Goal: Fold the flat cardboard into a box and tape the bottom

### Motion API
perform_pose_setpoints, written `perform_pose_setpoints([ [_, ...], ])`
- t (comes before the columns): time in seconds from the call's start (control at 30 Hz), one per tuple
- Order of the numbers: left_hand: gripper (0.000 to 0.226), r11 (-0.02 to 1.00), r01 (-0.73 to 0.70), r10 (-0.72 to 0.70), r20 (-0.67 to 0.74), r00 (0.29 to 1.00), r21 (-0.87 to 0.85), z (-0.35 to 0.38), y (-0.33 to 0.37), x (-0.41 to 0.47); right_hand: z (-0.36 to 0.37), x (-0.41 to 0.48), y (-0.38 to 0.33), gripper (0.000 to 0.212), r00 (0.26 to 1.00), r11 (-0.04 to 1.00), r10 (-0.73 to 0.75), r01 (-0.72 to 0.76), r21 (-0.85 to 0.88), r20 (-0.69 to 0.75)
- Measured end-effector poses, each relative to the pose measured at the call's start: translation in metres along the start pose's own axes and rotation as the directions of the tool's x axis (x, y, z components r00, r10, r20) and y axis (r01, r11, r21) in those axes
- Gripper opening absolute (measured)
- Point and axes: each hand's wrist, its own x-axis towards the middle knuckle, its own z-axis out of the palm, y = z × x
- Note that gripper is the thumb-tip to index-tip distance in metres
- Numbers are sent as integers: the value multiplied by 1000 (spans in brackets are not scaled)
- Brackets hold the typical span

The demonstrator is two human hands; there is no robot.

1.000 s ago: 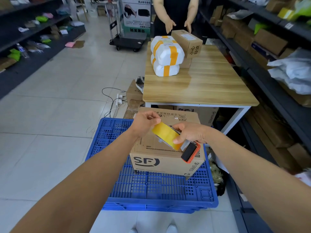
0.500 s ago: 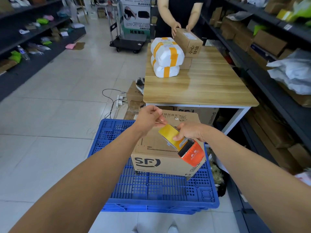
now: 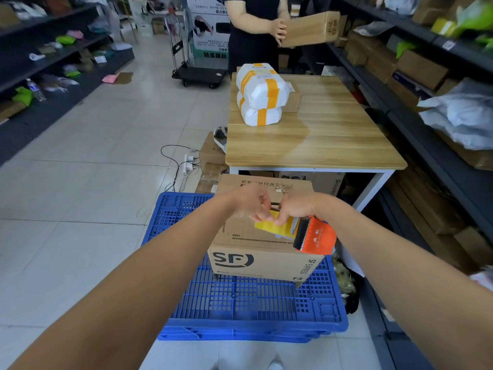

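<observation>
- The cardboard box [image 3: 266,263] is folded up into shape and sits on a blue plastic pallet [image 3: 240,303] on the tiled floor, SF logo facing the camera, just in front of the wooden table [image 3: 320,140].
- Both hands are right over the top of the box, close together.
- The right hand [image 3: 296,206] has its fingers curled round an orange tape dispenser [image 3: 316,236], serrated edge pointing down and left.
- The left hand [image 3: 252,205] is pinching at the top edge of the yellow tape roll [image 3: 274,227] in the dispenser. It's a bit blurry, so probably the loose end, but I can't tell for sure.
- On the table there are two stacked white parcels [image 3: 261,94] banded in yellow tape.
- At the far end another person [image 3: 253,30] holds a brown carton [image 3: 309,29] in the air.
- A black platform trolley [image 3: 197,73] stands beside them.
</observation>
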Motion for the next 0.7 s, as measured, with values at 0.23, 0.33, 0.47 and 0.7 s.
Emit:
perform_pose_setpoints([
  [0.23, 14, 965, 28, -12, -64, 998, 260, 5, -4, 8, -1, -6, 11, 18, 963, 906, -69, -48, 422, 259],
  [0.33, 10, 966, 65, -43, -94, 995, 249, 4, -9, 11, -8, -9, 17, 28, 961, 820, -62, -104, 562, 269],
  [0.47, 15, 968, 166, -185, -84, 979, -190, 0, -15, 14, -21, -16, 25, 77, 950, 809, -27, -162, 565, 311],
  [0.7, 13, 760, 168, -342, -166, 925, -628, -6, -23, 23, -23, -12, 24, 99, 932, 934, 38, -161, 318, 360],
])
